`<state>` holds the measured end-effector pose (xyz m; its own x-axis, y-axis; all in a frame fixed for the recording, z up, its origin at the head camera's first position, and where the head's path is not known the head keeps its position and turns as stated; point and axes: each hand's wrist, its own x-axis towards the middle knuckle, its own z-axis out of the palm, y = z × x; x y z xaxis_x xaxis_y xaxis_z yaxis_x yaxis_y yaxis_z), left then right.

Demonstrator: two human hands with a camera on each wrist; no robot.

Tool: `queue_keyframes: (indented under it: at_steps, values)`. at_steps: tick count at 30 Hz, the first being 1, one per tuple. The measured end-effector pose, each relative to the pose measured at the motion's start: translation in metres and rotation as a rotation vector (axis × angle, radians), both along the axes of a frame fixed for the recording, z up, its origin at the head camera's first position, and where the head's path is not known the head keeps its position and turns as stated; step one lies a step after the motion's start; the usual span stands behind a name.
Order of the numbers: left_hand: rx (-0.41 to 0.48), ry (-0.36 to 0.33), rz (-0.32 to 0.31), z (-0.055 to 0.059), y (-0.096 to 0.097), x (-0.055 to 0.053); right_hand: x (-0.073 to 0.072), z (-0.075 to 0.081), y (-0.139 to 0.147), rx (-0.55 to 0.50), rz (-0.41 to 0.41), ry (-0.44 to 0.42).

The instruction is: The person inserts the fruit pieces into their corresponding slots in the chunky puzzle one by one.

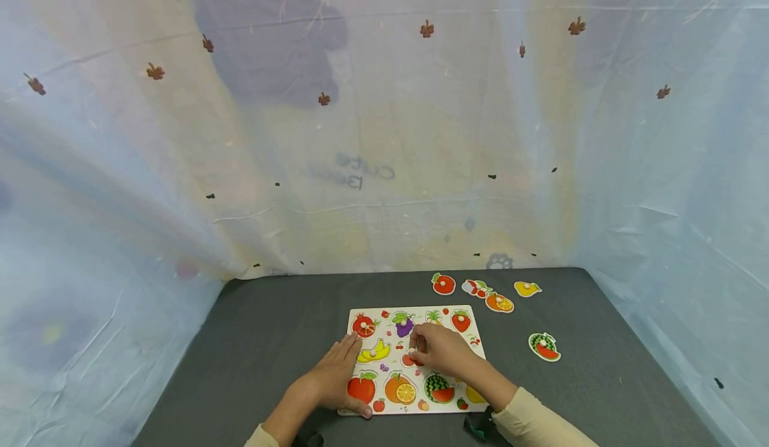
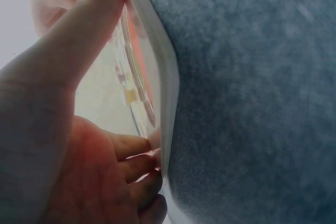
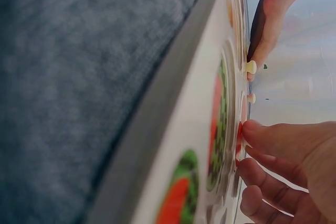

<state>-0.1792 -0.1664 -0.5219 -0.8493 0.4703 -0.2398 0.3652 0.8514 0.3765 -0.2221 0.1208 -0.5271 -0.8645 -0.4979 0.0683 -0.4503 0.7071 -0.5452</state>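
Observation:
A white fruit puzzle board [image 1: 420, 403] lies on the dark table. My left hand [image 1: 336, 370] rests along its left edge, fingers extended and thumb by the front corner. In the left wrist view, that hand's fingers [image 2: 137, 169] meet the board's rim. Over the middle of the board, my right hand [image 1: 443, 349] pinches a red fruit piece [image 1: 408, 361] by its small knob. Thumb and fingertips are at the red piece [image 3: 239, 139] in the right wrist view, close against the board's face. The hand hides part of the piece and the printed fruit behind it.
Beyond the board's back right lie a red fruit piece [image 1: 444, 284], a red-and-white piece [image 1: 476, 289], an orange piece [image 1: 500, 302] and a yellow piece [image 1: 527, 289]. A watermelon piece [image 1: 544, 347] lies to the right. A patterned curtain [image 1: 384, 140] surrounds the table [image 1: 270, 327].

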Motion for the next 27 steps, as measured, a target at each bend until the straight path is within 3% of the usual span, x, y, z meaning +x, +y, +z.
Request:
queue_keyframes:
  at_steps: [27]
  values:
    - [-0.001,-0.011,-0.015,0.0001,-0.0017,-0.0019,-0.0010,0.0017,0.0037,-0.013,-0.006,-0.027]
